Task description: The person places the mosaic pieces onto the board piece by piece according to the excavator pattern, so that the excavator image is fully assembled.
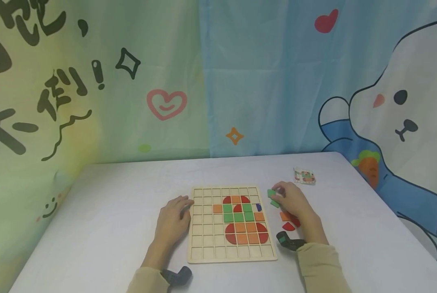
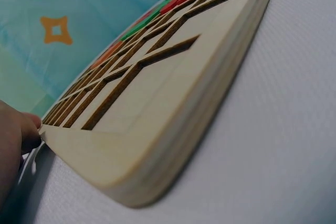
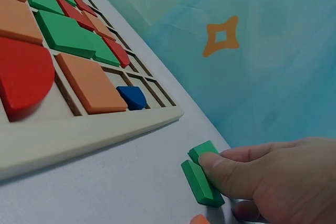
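Observation:
A wooden grid board lies flat on the table, with green, orange and red blocks and one blue block set in its cells. Against its left edge rests my left hand, fingers relaxed and fingertips right at the rim. To the right of the board, my right hand pinches a green block between thumb and fingers. A second green block lies just under the thumb. Below that hand are an orange block and red rounded blocks, partly covered by the wrist.
A small clear packet with coloured print lies at the back right of the white table. Dark wrist cameras stick out near both sleeves, the right one close to the board's right edge. A printed curtain hangs behind.

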Action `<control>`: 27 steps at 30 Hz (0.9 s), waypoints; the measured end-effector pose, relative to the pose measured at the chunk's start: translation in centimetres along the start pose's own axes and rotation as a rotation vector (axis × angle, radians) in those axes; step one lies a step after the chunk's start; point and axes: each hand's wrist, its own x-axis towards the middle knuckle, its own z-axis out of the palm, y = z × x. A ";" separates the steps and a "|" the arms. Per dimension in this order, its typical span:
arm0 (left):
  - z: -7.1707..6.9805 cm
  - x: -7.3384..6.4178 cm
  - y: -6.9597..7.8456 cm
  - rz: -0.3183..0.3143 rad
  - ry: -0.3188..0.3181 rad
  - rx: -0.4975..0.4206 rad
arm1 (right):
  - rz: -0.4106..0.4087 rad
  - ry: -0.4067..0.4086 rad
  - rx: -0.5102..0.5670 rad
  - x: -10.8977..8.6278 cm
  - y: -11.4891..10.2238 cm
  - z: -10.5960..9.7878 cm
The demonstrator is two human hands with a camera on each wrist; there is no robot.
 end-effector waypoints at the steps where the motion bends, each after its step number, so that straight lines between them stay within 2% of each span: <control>1: 0.0 0.0 0.0 -0.001 -0.001 0.000 | -0.001 0.001 0.004 0.1 0.0 0.0; 10: 0.1 0.2 -0.1 -0.009 -0.007 0.002 | 0.030 0.046 0.029 0.2 -0.3 0.2; 16: 0.2 0.1 -0.2 -0.009 -0.005 -0.001 | 0.003 0.110 0.057 -0.1 -1.1 0.1; 22: 0.2 0.0 -0.2 -0.005 -0.005 -0.002 | -0.054 0.175 0.130 -0.3 -3.7 0.8; 27: 0.1 0.1 -0.2 -0.009 -0.009 -0.002 | -0.102 0.143 0.174 -0.7 -6.8 2.0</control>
